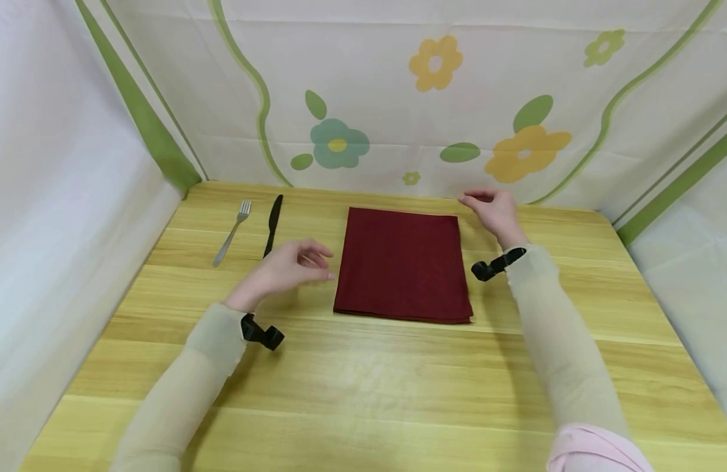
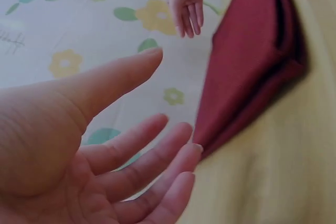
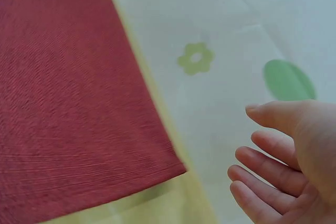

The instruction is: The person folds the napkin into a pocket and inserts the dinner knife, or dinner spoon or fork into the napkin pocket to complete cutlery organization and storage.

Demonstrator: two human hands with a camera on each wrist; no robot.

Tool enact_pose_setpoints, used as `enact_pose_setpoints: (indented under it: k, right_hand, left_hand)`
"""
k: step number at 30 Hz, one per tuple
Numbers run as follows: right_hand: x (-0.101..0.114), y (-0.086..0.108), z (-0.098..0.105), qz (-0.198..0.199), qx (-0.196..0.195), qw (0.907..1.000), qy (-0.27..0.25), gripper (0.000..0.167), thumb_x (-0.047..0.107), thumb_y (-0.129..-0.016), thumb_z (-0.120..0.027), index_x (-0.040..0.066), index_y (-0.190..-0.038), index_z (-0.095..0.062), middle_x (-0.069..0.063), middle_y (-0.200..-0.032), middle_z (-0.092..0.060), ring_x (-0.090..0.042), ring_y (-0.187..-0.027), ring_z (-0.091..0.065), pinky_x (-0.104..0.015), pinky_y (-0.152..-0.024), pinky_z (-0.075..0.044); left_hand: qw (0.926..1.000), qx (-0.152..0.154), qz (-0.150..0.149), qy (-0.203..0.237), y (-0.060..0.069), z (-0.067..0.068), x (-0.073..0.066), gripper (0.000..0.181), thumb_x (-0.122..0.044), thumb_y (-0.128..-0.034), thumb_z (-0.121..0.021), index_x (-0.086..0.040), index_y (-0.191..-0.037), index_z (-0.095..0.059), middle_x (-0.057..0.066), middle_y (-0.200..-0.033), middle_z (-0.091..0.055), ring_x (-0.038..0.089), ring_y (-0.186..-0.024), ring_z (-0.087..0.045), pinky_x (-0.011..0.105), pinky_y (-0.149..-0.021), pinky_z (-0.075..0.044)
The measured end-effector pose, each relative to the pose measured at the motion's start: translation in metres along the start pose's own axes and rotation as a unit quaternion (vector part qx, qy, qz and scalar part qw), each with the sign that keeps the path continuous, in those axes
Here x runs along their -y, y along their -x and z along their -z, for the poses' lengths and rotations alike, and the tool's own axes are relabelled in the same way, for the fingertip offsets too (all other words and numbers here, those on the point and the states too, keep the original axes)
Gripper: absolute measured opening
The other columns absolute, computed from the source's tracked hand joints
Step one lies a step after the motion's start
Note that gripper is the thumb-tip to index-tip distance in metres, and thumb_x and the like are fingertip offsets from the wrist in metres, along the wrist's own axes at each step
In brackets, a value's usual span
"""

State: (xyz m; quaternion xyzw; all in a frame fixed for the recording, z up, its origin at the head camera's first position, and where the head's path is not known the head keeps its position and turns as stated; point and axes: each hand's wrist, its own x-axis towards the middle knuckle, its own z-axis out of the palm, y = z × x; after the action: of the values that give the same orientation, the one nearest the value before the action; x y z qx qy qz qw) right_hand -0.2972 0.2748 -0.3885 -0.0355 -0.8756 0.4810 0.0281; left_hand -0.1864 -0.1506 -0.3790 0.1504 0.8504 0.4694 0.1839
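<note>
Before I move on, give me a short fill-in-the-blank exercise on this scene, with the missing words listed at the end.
1. The folded cloth on the table is dark ____.
2. In the head view, the fork lies to the ____ of the knife.
3. The fork is silver, while the knife is ____.
4. Together, the left hand and the right hand hold ____ objects.

Missing words: red; left; black; zero.

Soft, bright light fills the head view, laying a pale, blurry glare on the near middle of the wooden surface (image 1: 375,380) and faint shadows beside both sleeves (image 1: 575,360). The wrist views look dimmer and hazier, the flowered backdrop (image 3: 220,93) slightly soft, the red cloth (image 3: 79,103) finely streaked in the right one.
</note>
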Motion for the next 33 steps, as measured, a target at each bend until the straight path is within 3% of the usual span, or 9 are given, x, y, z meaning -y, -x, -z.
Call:
enact_pose_setpoints:
  k: [7, 11, 15, 27, 33]
  right_hand:
    - [0.013, 0.018, 0.018, 0.025, -0.006, 0.9997, 0.002, 0.047, 0.038, -0.095, -0.073, 0.005, -0.128, -0.070, -0.005, -0.118, -0.070, -0.012, -0.101, -0.061, -0.027, -0.084, -0.047]
    - [0.012, 0.030, 0.026, 0.033, 0.005, 0.9994, 0.010, 0.048, 0.040, -0.095, -0.073, 0.007, -0.129, -0.070, -0.006, -0.120, -0.070, -0.009, -0.102, -0.062, -0.025, -0.085, -0.048]
    - [0.008, 0.044, 0.032, 0.036, 0.022, 0.9989, 0.020, 0.053, 0.044, -0.095, -0.072, 0.007, -0.131, -0.069, -0.008, -0.123, -0.070, -0.007, -0.102, -0.064, -0.025, -0.087, -0.050]
    - [-0.011, 0.092, 0.035, 0.030, 0.056, 0.9975, 0.033, 0.054, 0.045, -0.094, -0.073, 0.007, -0.133, -0.067, -0.013, -0.127, -0.068, -0.001, -0.102, -0.065, -0.016, -0.084, -0.050]
    - [-0.021, 0.117, 0.033, 0.018, 0.089, 0.9957, 0.020, 0.059, 0.042, -0.095, -0.073, 0.002, -0.137, -0.063, -0.016, -0.131, -0.066, -0.005, -0.107, -0.065, -0.014, -0.085, -0.049]
  left_hand:
    - [0.9977, -0.022, -0.049, 0.042, -0.013, -0.006, -0.022, 0.047, -0.029, -0.0886, -0.083, -0.009, -0.128, -0.068, 0.007, -0.117, -0.069, 0.023, -0.102, -0.065, 0.040, -0.090, -0.053]
    - [0.9960, -0.023, -0.072, 0.048, -0.021, -0.017, -0.029, 0.042, -0.026, -0.0893, -0.082, -0.012, -0.126, -0.069, 0.005, -0.118, -0.069, 0.021, -0.102, -0.064, 0.036, -0.093, -0.052]
    - [0.9940, -0.009, -0.089, 0.062, -0.030, -0.030, -0.032, 0.040, -0.024, -0.0899, -0.081, -0.011, -0.126, -0.069, 0.011, -0.121, -0.068, 0.021, -0.103, -0.063, 0.036, -0.093, -0.051]
    - [0.9912, 0.027, -0.100, 0.082, -0.039, -0.063, -0.041, 0.040, -0.026, -0.0895, -0.082, -0.013, -0.125, -0.069, 0.008, -0.117, -0.069, 0.020, -0.101, -0.064, 0.033, -0.091, -0.052]
    - [0.9892, 0.046, -0.110, 0.084, -0.042, -0.077, -0.041, 0.044, -0.026, -0.0897, -0.082, -0.008, -0.127, -0.068, 0.015, -0.119, -0.068, 0.020, -0.099, -0.065, 0.033, -0.089, -0.053]
